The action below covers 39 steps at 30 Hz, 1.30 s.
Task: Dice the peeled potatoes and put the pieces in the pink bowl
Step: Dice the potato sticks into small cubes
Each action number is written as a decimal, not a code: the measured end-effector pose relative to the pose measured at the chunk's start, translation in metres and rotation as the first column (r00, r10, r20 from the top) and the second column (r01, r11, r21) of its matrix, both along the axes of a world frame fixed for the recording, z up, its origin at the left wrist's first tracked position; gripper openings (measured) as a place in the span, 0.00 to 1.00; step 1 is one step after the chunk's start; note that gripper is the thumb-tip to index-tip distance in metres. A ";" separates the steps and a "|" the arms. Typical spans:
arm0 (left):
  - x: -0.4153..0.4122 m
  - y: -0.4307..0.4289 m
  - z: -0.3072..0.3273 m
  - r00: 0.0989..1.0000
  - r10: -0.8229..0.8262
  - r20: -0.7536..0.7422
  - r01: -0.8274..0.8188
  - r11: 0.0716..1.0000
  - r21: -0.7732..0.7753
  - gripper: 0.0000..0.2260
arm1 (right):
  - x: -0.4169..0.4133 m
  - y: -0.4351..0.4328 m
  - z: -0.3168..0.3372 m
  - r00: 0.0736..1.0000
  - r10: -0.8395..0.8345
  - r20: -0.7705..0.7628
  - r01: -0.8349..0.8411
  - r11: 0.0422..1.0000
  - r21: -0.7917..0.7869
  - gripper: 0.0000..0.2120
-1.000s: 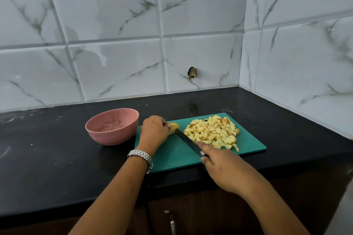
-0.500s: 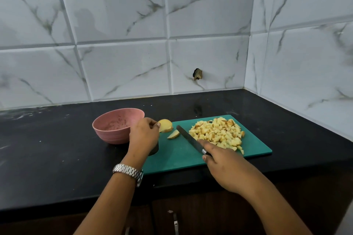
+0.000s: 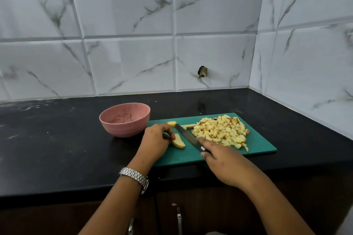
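Note:
A green cutting board (image 3: 259,145) lies on the black counter. A heap of diced potato (image 3: 221,130) covers its right half. My left hand (image 3: 155,140) holds a potato slice (image 3: 178,141) flat on the board's left part with curled fingers. Two more potato slices (image 3: 172,123) (image 3: 189,126) lie further back on the board. My right hand (image 3: 225,162) grips the handle of a knife (image 3: 188,136), whose blade points up-left between the slices and the heap. The pink bowl (image 3: 125,119) stands left of the board, with only specks inside.
The black counter (image 3: 57,149) runs left to right, with marble-tiled walls behind and on the right. A dark fitting (image 3: 202,71) sticks out of the back wall. Below the counter's front edge are dark cabinet doors with metal handles (image 3: 179,217).
My left hand came down from near the bowl and now holds a potato slice on the board. The knife stays in my right hand. The view shifted slightly.

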<state>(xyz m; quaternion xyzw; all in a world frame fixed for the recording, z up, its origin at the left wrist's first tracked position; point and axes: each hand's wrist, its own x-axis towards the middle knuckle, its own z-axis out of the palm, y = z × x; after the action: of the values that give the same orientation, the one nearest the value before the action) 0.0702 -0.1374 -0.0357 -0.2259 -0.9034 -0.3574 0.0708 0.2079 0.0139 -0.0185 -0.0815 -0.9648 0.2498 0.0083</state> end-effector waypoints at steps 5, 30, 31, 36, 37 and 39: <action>0.001 -0.005 -0.003 0.994 0.101 -0.030 -0.102 0.993 -0.053 0.14 | 0.002 -0.005 0.002 0.999 0.028 -0.021 -0.028 0.999 0.016 0.25; 0.015 0.002 -0.030 0.987 0.069 -0.142 -0.078 0.995 -0.063 0.14 | -0.024 -0.058 0.002 0.986 -0.057 0.157 -0.006 0.926 0.376 0.38; 0.016 0.002 -0.030 0.987 0.069 -0.143 -0.078 0.995 -0.058 0.14 | -0.026 -0.058 0.003 0.987 -0.053 0.153 -0.010 0.924 0.382 0.38; 0.019 0.001 -0.028 0.984 0.085 -0.156 -0.091 0.995 -0.031 0.15 | -0.010 -0.058 -0.001 0.985 -0.022 0.169 -0.049 0.912 0.407 0.40; 0.020 0.001 -0.027 0.983 0.086 -0.162 -0.092 0.995 -0.030 0.16 | -0.005 -0.055 -0.002 0.985 -0.020 0.170 -0.051 0.914 0.403 0.40; 0.021 0.001 -0.025 0.984 0.095 -0.153 -0.100 0.995 -0.023 0.16 | 0.001 -0.048 0.001 0.990 -0.016 0.141 -0.042 0.918 0.394 0.36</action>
<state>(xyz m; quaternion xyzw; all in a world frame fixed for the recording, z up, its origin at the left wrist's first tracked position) 0.0909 -0.1369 -0.0612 -0.2089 -0.9107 -0.3217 0.1532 0.2090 -0.0340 -0.0176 -0.0892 -0.9940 0.0434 -0.0455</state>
